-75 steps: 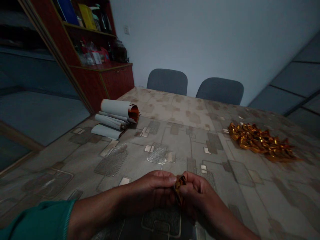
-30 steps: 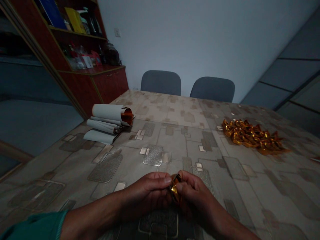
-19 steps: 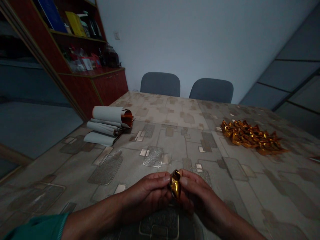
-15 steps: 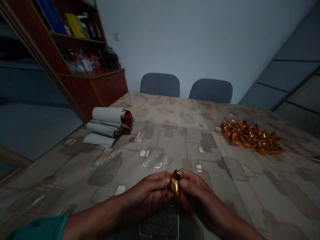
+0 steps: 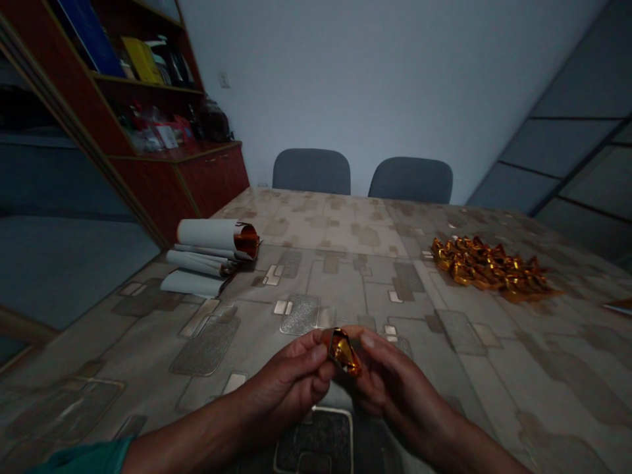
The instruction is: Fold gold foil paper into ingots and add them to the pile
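A small folded piece of shiny gold foil paper (image 5: 344, 351) is held up between both hands, just above the near side of the table. My left hand (image 5: 299, 372) pinches its left edge between thumb and fingers. On the other side, the fingers of my right hand (image 5: 390, 372) curl behind and under the paper, with the thumb raised a little off its face. The fold stands partly opened toward me, its hollow inside showing. Some of my right fingertips are hidden behind it.
Several folded gold foil pieces (image 5: 488, 266) lie heaped at the right of the patterned table (image 5: 345, 289). A stack of rolled, grey-backed gold sheets (image 5: 210, 253) rests at the left. Another flat gold piece (image 5: 619, 305) sits at the far right edge. Two grey chairs (image 5: 312, 171) stand behind.
The gold paper has turned from upright and narrow to tilted, with its hollow facing me. My right thumb has lifted from its face. The view has shifted slightly.
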Demonstrator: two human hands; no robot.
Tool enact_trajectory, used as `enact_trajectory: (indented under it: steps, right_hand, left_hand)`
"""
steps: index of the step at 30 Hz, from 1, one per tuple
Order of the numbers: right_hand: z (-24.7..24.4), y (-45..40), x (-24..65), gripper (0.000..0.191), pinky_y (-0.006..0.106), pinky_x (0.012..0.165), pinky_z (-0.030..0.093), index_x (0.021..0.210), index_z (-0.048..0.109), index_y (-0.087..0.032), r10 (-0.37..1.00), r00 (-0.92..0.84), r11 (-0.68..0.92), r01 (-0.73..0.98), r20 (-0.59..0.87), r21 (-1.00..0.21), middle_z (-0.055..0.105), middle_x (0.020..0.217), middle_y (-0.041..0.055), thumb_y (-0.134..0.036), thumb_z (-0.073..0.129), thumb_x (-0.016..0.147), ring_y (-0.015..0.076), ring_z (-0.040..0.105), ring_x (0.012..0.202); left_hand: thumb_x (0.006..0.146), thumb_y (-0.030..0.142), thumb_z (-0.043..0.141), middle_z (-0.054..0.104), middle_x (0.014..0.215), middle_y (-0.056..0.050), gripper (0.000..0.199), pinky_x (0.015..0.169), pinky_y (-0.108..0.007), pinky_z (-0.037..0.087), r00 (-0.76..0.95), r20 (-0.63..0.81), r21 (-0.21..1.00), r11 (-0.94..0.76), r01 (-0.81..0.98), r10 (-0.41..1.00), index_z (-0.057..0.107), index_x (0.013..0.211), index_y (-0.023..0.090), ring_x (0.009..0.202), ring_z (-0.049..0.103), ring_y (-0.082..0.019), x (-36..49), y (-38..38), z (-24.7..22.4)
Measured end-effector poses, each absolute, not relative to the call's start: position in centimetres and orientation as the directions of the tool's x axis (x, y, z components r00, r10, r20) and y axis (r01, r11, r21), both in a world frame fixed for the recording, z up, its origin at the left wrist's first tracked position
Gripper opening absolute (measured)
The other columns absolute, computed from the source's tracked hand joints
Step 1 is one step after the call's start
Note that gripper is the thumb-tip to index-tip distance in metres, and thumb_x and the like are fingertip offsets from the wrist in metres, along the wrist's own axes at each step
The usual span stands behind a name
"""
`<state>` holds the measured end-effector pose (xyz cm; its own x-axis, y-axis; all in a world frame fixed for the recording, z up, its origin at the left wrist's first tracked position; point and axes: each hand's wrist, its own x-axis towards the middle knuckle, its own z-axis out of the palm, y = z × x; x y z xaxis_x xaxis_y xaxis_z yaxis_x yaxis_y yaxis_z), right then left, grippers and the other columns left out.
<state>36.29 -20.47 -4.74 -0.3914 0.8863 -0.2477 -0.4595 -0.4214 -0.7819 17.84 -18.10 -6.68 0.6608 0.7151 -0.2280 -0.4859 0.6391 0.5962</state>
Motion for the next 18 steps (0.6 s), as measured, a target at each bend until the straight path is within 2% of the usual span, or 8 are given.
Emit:
enact_trajectory:
  steps: [2, 4, 7, 10, 13, 15, 18]
  right_hand:
    - [-5.0, -20.4, 36.2, 0.033, 0.019, 0.044, 0.029, 0.109, 0.066, -0.019, 0.884, -0.362, -0.454, -0.51, -0.296, -0.731, 0.05, 0.058, -0.0062, -0.043, 0.07, 0.086, 0.0084, 0.035, 0.047]
    - [-5.1, -20.5, 36.0, 0.025, 0.019, 0.048, 0.034, 0.099, 0.068, -0.017, 0.871, -0.386, -0.477, -0.525, -0.303, -0.704, 0.054, 0.062, -0.0041, -0.035, 0.072, 0.083, 0.0081, 0.041, 0.049]
    - [-5.1, -20.8, 35.7, 0.022, 0.021, 0.052, 0.04, 0.086, 0.068, -0.013, 0.81, -0.519, -0.546, -0.499, -0.273, -0.673, 0.058, 0.066, -0.0004, -0.034, 0.073, 0.081, 0.0087, 0.048, 0.053]
    - [-5.1, -21.0, 35.4, 0.031, 0.021, 0.054, 0.041, 0.096, 0.069, -0.013, 0.788, -0.55, -0.584, -0.529, -0.275, -0.615, 0.061, 0.07, 0.0, -0.037, 0.079, 0.078, 0.0088, 0.051, 0.054]
    - [-5.4, -20.9, 35.3, 0.038, 0.019, 0.055, 0.041, 0.101, 0.069, -0.016, 0.791, -0.527, -0.604, -0.596, -0.309, -0.529, 0.063, 0.072, -0.001, -0.032, 0.086, 0.071, 0.008, 0.053, 0.056]
    - [-5.5, -20.8, 35.3, 0.039, 0.019, 0.056, 0.041, 0.1, 0.068, -0.016, 0.79, -0.518, -0.61, -0.616, -0.328, -0.499, 0.064, 0.072, -0.0012, -0.029, 0.088, 0.069, 0.0081, 0.055, 0.058]
    - [-5.5, -20.9, 35.4, 0.039, 0.021, 0.058, 0.041, 0.099, 0.067, -0.017, 0.789, -0.507, -0.613, -0.611, -0.348, -0.501, 0.064, 0.072, -0.0018, -0.031, 0.089, 0.069, 0.0085, 0.056, 0.057]
  left_hand:
    - [0.076, 0.031, 0.087, 0.057, 0.078, 0.002, 0.033, 0.055, -0.013, 0.036, 0.603, -0.255, 0.569, 0.622, -0.539, 0.756, 0.069, 0.1, 0.016, 0.06, 0.045, -0.005, 17.8, -18.1, -6.4]
    - [0.07, 0.031, 0.091, 0.06, 0.082, 0.001, 0.036, 0.055, -0.015, 0.035, 0.547, -0.254, 0.578, 0.579, -0.575, 0.797, 0.07, 0.096, 0.017, 0.062, 0.047, -0.006, 17.8, -18.1, -6.3]
    - [0.067, 0.038, 0.092, 0.066, 0.091, -0.003, 0.042, 0.07, -0.021, 0.044, 0.51, -0.225, 0.641, 0.52, -0.565, 0.83, 0.071, 0.097, 0.019, 0.079, 0.059, -0.013, 18.0, -18.3, -6.4]
    - [0.065, 0.041, 0.092, 0.067, 0.104, -0.007, 0.042, 0.087, -0.032, 0.048, 0.501, -0.187, 0.745, 0.455, -0.488, 0.845, 0.073, 0.095, 0.02, 0.094, 0.063, -0.022, 18.1, -18.4, -7.1]
    - [0.061, 0.033, 0.094, 0.063, 0.117, -0.009, 0.028, 0.092, -0.036, 0.048, 0.447, -0.101, 0.876, 0.293, -0.383, 0.889, 0.075, 0.077, 0.018, 0.11, 0.059, -0.028, 18.3, -18.1, -8.0]
    - [0.06, 0.03, 0.094, 0.063, 0.11, -0.01, 0.024, 0.095, -0.038, 0.046, 0.428, -0.03, 0.929, 0.184, -0.321, 0.903, 0.076, 0.071, 0.019, 0.12, 0.052, -0.032, 18.3, -17.9, -8.4]
    - [0.063, 0.028, 0.092, 0.06, 0.091, -0.009, 0.018, 0.096, -0.037, 0.044, 0.411, 0.074, 0.958, 0.05, -0.284, 0.909, 0.077, 0.07, 0.022, 0.127, 0.045, -0.032, 18.3, -17.7, -8.7]
